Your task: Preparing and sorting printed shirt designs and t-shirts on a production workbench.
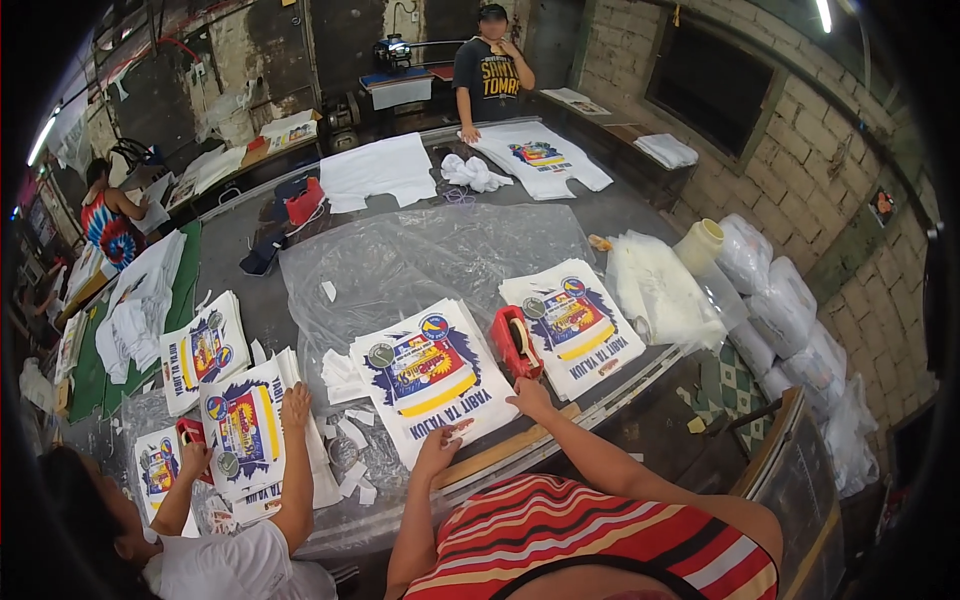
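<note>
The right hand (528, 397) grips the near end of the dispenser (516, 343), its long axis pointing away; left hand (439, 450) (grip unclear) touches the stack (425, 365)

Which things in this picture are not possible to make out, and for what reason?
In the head view:
Middle stack: lower layers mostly hidden under the top one.
Right hand: too small to tell if it grips the red dispenser.
Far person: legs hidden behind the table.
Wrapped bundles: contents blurred by the plastic.
Nearest co-worker: head partly lost in the picture's dark rim.
</note>
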The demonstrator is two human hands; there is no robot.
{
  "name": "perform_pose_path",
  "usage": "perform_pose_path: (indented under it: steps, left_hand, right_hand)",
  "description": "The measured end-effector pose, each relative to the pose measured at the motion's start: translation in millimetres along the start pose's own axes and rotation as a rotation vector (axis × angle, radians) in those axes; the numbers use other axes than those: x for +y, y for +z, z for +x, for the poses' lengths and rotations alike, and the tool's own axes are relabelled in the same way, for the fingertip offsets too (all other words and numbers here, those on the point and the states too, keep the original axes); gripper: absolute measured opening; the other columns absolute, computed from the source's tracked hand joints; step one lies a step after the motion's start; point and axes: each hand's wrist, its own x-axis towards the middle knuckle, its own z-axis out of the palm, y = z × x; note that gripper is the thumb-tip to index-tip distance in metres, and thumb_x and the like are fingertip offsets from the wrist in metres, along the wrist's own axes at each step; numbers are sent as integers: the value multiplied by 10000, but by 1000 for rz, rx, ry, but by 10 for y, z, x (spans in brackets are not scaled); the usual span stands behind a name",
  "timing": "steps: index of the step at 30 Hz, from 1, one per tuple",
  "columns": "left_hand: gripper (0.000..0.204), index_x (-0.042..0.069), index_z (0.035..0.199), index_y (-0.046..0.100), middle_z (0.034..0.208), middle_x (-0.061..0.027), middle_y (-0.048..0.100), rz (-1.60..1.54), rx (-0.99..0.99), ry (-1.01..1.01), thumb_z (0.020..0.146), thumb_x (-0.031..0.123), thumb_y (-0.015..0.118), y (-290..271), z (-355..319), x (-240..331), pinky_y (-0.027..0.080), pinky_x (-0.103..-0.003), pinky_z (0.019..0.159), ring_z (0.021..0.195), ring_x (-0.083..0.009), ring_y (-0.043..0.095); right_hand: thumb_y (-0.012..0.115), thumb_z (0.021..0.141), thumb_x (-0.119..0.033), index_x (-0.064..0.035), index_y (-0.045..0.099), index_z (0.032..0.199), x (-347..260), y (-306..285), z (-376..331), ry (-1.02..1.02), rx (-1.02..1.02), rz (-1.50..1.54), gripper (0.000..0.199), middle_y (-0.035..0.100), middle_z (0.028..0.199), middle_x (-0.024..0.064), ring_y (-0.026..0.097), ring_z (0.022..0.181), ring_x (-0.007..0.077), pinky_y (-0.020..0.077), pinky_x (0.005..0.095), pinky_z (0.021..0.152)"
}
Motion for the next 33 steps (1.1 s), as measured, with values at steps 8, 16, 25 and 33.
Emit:
perform_pose_path:
  steps: [8,16,25,33]
  left_hand:
    - [897,-6,1455,466,1386,-251,575,357,-412,51,836,585,735,-583,124,1552,427,-410,1104,1307,-377,550]
    - [928,79,1446,448,1433,-209,410,423,322,733,680,300,922,-1797,-1017,4500,450,-516,1049,1322,-439,450]
    - [931,131,1416,487,1406,-177,417,516,405,826,600,125,937,-1646,-1634,4941,493,-450,991,1279,-390,480]
    - [783,99,1403,501,1377,-181,476,476,84,863,730,228,880,-1225,-1477,4963,451,-462,1043,1262,-396,500]
  right_hand:
    - [637,885,-241,-49,683,863,-232,-233,42,-102,59,-78,199,707,830,191,688,813,402,538,502,745]
    - [647,880,-249,-35,673,839,-451,-880,-146,0,245,240,220,709,788,168,691,762,375,534,459,689]
    - [660,938,-168,20,665,859,-354,-863,-283,-105,140,713,204,690,695,86,667,574,149,496,291,558]
    - [621,966,-122,-24,606,857,212,-1178,-327,-81,216,870,148,626,655,44,639,517,124,476,253,452]
